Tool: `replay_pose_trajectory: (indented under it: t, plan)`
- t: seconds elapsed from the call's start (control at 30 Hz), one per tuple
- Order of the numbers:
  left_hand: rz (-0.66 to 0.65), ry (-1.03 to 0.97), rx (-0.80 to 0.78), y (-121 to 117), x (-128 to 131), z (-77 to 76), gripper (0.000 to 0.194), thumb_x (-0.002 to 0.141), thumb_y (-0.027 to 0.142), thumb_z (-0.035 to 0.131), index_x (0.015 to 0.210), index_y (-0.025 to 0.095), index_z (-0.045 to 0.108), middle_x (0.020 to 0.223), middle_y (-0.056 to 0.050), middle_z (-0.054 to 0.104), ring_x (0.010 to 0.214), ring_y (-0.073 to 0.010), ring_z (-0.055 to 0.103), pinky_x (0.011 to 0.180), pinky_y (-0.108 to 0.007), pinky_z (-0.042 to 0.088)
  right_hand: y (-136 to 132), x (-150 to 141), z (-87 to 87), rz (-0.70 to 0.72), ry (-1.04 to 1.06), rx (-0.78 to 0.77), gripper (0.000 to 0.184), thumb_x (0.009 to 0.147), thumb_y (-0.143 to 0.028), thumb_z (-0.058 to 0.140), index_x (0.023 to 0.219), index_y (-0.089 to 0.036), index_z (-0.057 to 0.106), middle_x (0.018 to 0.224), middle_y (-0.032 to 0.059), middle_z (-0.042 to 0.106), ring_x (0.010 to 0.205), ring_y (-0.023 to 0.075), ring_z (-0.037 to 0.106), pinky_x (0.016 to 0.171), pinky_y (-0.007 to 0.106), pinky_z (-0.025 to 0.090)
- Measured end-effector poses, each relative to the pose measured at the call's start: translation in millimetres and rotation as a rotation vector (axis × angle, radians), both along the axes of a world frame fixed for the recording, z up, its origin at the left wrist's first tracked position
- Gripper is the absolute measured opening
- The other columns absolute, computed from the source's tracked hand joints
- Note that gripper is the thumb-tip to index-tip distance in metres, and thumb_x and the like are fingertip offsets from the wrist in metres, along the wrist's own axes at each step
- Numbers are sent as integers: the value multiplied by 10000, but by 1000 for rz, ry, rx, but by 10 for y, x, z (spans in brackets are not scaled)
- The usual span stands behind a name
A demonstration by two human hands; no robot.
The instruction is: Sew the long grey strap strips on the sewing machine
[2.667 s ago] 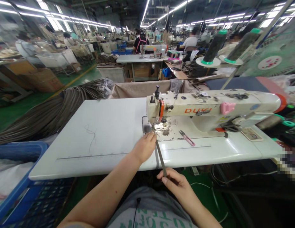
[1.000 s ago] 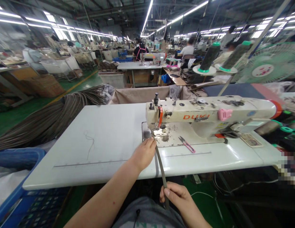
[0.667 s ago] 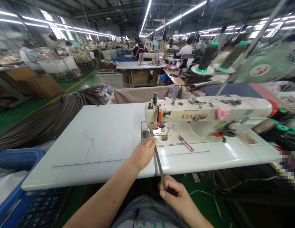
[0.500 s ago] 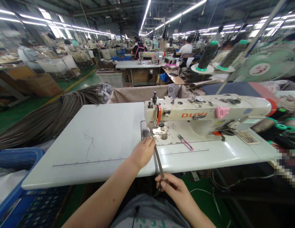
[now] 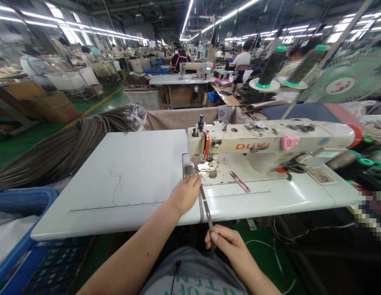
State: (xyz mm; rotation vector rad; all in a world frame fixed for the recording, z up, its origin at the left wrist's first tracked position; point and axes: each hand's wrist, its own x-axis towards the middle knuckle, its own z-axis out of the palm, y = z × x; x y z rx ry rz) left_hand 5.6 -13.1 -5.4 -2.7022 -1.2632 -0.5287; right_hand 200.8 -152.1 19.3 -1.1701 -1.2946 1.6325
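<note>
A narrow dark fabric strip [image 5: 207,208] runs from the needle area of the white sewing machine [image 5: 270,139] down over the table's front edge. Close to the presser foot, my left hand [image 5: 187,193] is closed on the strip's upper part; its fingertips are partly hidden. Below the table edge my right hand [image 5: 224,239] pinches the same strip between thumb and fingers. A light mark shows across the strip between the hands. Pink-handled thread snips [image 5: 240,182] lie on the machine bed, right of my left hand.
A loose thread [image 5: 116,180] lies left on the white table [image 5: 141,164]. Beyond the table's left edge is a long bundle of dark strips [image 5: 61,147], with a blue crate [image 5: 24,194] nearer. Thread cones [image 5: 272,67] and a green fan [image 5: 344,84] stand behind the machine.
My right hand has shifted slightly right, and the strip between my hands looks straighter. My left hand stays near the presser foot. The camera view has moved a little.
</note>
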Motion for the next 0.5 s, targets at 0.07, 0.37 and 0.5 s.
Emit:
replay_pose_trajectory:
  t: [0.07,0.37,0.5]
  plan:
    - [-2,3,-8,-2,1,6,224,1007,119,466,1179,130,610,1234,-152,664,1279,-261,595,1141,-410,479,-4,1,3,6,1,0,445,930,-575,689,758,-173,771,735,47,690,720,195,607,706,312,446]
    - [2,6,-22,-2,-9,4,221,1014,132,459,1180,130,606,1255,-150,652,1290,-261,587,1126,-400,484,-9,9,-6,6,-6,27,453,940,-580,674,764,-175,777,729,47,686,718,195,611,701,312,446]
    - [-5,10,-19,2,-13,-19,235,1014,126,453,1192,139,606,1254,-143,658,1293,-260,591,1130,-410,487,-23,20,-26,4,-4,23,467,939,-590,669,757,-176,783,723,48,676,715,197,614,697,314,451]
